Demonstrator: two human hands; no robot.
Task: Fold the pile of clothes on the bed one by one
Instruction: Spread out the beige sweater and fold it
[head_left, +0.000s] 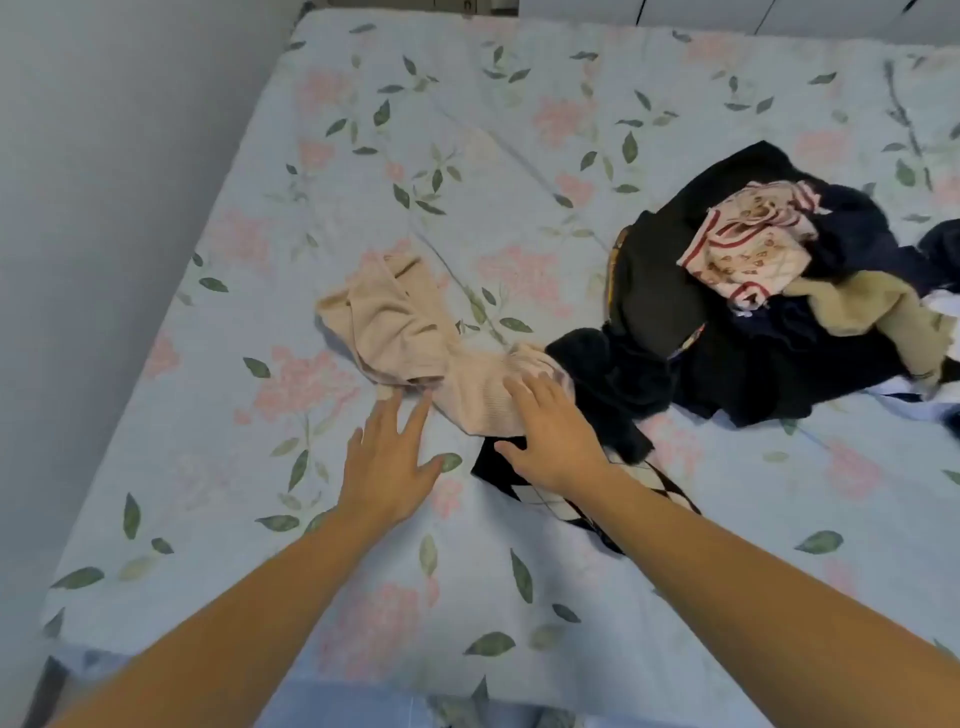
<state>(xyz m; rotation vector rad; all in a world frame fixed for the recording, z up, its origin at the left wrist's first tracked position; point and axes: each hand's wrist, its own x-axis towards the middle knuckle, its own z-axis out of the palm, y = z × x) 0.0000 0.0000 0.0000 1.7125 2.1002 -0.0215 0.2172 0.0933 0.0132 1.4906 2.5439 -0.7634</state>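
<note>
Bedsheet of pale blue cotton printed with pink blossoms and green leaves (363, 156) covers the mattress before you, a grey wall running along its left edge. Your left hand (387, 467) lies flat on the sheet with its fingers spread, the fingertips (423, 402) reaching the near edge of a crumpled beige ribbed knit garment (410, 338). Your right hand (548, 431) is also spread and relaxed, its fingers resting on the right end of the same beige garment and its thumb over a black-and-white argyle-patterned cloth (561, 493) that runs beneath your right forearm. Neither hand pinches or curls round any fabric. The beige garment lies near the middle of the bed, set apart to the left of the main pile of mixed clothes (753, 322), though its right end touches a dark fuzzy black piece (608, 379) at the pile's near corner. On top of the pile sits a cream cloth with red stripes and small brown prints (748, 244); a tan garment (857, 306) lies just beside it to the right, among black and navy items.
</note>
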